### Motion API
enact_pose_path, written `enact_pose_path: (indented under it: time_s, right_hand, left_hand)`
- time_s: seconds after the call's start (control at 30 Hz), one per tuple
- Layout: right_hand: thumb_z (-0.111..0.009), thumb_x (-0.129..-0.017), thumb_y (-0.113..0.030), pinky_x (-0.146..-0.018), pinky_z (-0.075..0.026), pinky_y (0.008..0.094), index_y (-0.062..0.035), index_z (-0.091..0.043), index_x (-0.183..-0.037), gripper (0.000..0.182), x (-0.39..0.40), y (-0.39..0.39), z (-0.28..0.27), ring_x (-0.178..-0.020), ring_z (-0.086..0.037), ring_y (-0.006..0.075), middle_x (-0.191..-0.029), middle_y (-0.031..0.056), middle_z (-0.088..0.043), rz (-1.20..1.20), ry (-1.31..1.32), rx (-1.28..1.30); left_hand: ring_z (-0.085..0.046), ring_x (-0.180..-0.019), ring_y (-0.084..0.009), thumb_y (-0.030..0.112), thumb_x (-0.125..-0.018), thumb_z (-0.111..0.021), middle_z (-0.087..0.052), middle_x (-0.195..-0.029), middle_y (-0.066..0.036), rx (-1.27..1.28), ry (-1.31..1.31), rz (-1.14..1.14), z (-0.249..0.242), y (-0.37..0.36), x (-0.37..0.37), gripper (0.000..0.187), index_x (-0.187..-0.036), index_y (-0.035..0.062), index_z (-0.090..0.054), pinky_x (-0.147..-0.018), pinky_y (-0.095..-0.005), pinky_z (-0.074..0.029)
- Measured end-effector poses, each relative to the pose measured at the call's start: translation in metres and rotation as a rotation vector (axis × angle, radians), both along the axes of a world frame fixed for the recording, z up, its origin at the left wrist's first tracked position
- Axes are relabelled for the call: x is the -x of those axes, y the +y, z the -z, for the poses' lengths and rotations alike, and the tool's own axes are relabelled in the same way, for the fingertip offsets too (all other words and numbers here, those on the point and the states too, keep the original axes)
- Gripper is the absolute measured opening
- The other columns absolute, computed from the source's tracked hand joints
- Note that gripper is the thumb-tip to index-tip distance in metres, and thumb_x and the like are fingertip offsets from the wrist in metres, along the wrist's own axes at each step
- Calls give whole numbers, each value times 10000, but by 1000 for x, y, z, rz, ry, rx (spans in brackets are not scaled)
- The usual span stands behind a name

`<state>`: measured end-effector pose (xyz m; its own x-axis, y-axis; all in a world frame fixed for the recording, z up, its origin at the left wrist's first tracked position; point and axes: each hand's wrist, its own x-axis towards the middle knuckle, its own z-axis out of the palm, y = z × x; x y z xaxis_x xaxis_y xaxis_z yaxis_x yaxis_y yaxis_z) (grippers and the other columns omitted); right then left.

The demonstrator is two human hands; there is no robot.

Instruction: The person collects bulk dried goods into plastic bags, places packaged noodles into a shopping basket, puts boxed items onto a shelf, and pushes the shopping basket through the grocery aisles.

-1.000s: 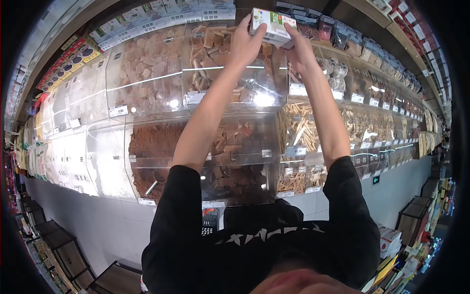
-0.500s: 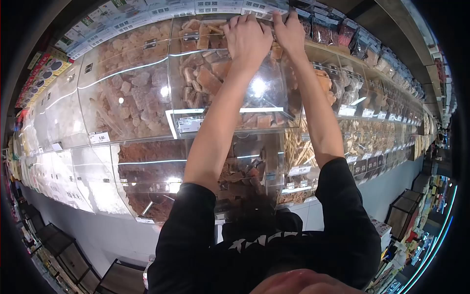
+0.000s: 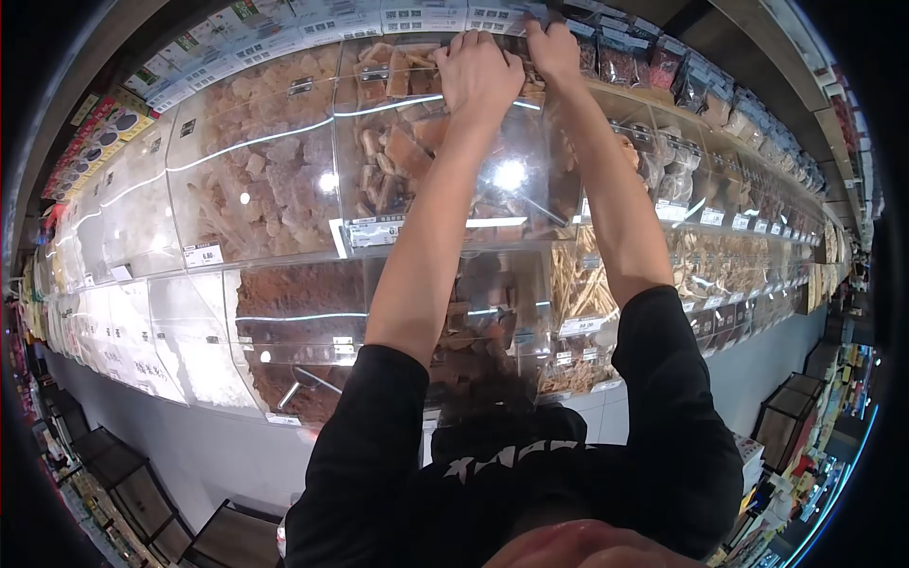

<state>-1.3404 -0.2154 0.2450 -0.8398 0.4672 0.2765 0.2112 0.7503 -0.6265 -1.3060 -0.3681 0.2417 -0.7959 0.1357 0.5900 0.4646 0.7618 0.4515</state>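
Observation:
Over the back of a clear bin of brown sugar-like blocks, my left hand rests palm down. Its fingers curl forward and the tips are hidden. My right hand is just to its right, at the rear edge near the white printed boxes. Its fingers bend over that edge, and a dark patch lies beyond them. I cannot make out what either hand grips. A price tag is on the bin's front, partly behind my left forearm.
Neighbouring bins hold amber lumps and white grains. A lower bin holds reddish-brown stuff with a scoop handle. Dried sticks are at right. Bagged goods line the back, and crates stand on the right.
The view has shifted slightly, with the shelf a little further right. Light reflections on the blocks' bin have changed shape. Both hands stay at the rear edge.

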Motion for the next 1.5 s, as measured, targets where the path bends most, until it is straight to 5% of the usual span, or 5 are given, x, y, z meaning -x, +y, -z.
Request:
enact_pose_path:
  time_s: [0.3, 0.6, 0.73, 0.9, 1.5]
  right_hand:
    - [-664, -919, -313, -948, -488, 393, 43, -494, -1312, 556, -174, -59, 12, -1113, -638, 337, -1247, 253, -619, -269, 424, 303]
    - [-633, -969, -123, -822, -504, 273, 24, -634, -1061, 173, -611, -135, 163, -860, -642, 121, -915, 69, -685, -421, -430, 1031]
    - [-639, -961, -120, -777, -501, 275, 18, -655, -987, 141, -620, -140, 165, -829, -631, 116, -878, 60, -679, -564, -453, 937]
    - [-668, -930, -231, -769, -513, 368, 1, -651, -1035, 255, -554, -150, 101, -843, -681, 307, -906, 155, -693, -907, -341, 309]
    - [-656, -920, -258, -748, -529, 406, 35, -661, -993, 302, -804, -91, 199, -813, -688, 322, -877, 190, -706, -1002, -625, 419]
  left_hand:
    - [-686, -904, -291, 166, -863, -690, -699, -943, -164, -663, -56, 369, 3, -106, -102, 229, -1028, 8, -689, -807, -365, -528]
    - [-620, -705, -131, 330, -1007, -556, -649, -751, -46, -581, -773, -767, 156, -401, -597, 400, -889, -37, -663, -669, -268, -476]
    - [-570, -638, -125, 442, -961, -600, -594, -675, -12, -1378, -848, -1096, 204, -402, -654, 413, -886, 39, -646, -640, -296, -461]
    - [-580, -1120, -383, 405, -880, -688, -538, -1253, -286, -953, -648, -1209, 269, -372, -567, 721, -1305, -95, -390, -936, -416, -480]
    - [-623, -907, -513, 180, -822, -590, -640, -948, -331, -210, -790, -815, 286, -264, -770, 374, -1080, -48, -442, -806, -566, -478]
